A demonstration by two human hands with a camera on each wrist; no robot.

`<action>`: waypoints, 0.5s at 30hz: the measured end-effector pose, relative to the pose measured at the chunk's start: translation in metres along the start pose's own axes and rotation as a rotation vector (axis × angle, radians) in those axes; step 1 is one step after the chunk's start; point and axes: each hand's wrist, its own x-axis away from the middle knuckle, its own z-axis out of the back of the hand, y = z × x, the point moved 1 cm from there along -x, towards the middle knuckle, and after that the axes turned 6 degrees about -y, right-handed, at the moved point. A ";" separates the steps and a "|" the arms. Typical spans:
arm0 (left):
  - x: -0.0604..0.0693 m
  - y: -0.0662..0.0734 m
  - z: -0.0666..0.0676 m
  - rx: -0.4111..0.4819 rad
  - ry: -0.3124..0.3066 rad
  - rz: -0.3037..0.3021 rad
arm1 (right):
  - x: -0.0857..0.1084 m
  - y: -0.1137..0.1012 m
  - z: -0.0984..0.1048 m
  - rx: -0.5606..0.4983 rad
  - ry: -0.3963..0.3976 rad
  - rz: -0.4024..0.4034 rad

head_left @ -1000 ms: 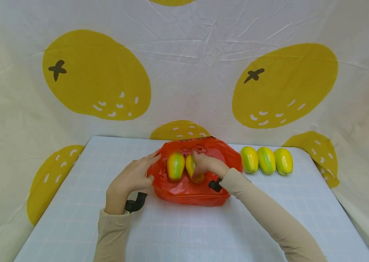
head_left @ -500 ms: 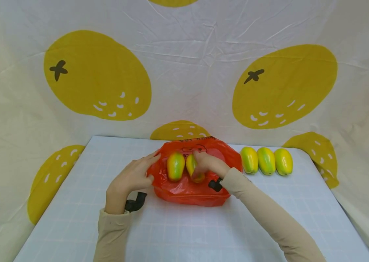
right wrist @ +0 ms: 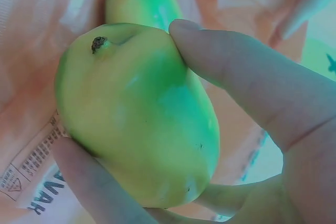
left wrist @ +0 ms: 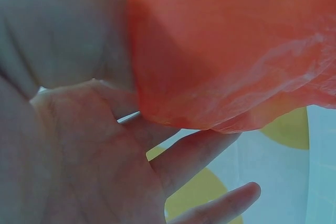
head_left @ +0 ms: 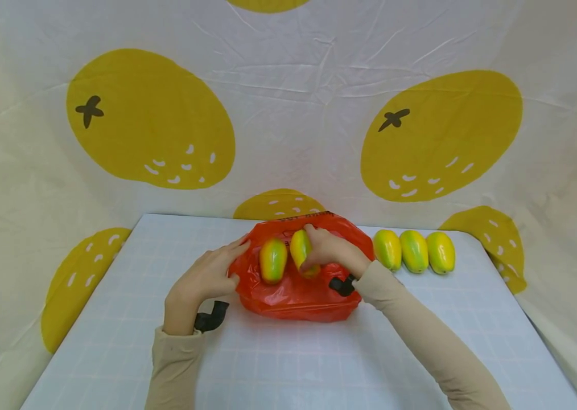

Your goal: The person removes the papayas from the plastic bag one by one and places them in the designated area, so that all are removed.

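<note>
My right hand (head_left: 332, 249) grips a yellow-green mango (head_left: 300, 249) over the red plastic bag (head_left: 288, 293), which lies on the table. The right wrist view shows thumb and fingers around this mango (right wrist: 139, 114), its dark stem end facing up. Another mango (head_left: 273, 261) lies to its left on the bag, apart from both hands. At the bag's left edge, my left hand (head_left: 206, 273) touches the plastic with its fingers spread. In the left wrist view, the red plastic hides the thumb tip and some fingertips of this hand (left wrist: 100, 150).
Three more mangoes (head_left: 414, 251) stand in a row just right of the bag, on the pale checked table (head_left: 268, 364). A white cloth (head_left: 299, 114) printed with big yellow fruits hangs behind the table and along its sides.
My right hand has shifted slightly up and to the right, and the mango in it has risen a little. The left hand stays at the bag's edge.
</note>
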 end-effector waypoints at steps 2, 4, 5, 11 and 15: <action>0.000 0.000 0.000 0.003 0.000 0.003 | 0.003 -0.001 0.002 -0.001 0.011 -0.004; 0.000 0.000 0.000 0.003 0.000 0.004 | 0.005 -0.001 0.003 -0.002 0.025 -0.002; 0.000 0.000 0.000 0.002 0.001 0.003 | 0.006 -0.001 0.004 -0.005 0.031 -0.001; -0.001 0.001 0.000 -0.002 -0.005 0.017 | 0.014 -0.002 0.007 -0.024 0.065 0.025; 0.000 0.001 0.000 -0.002 -0.006 0.021 | 0.020 -0.002 0.009 0.000 0.097 0.065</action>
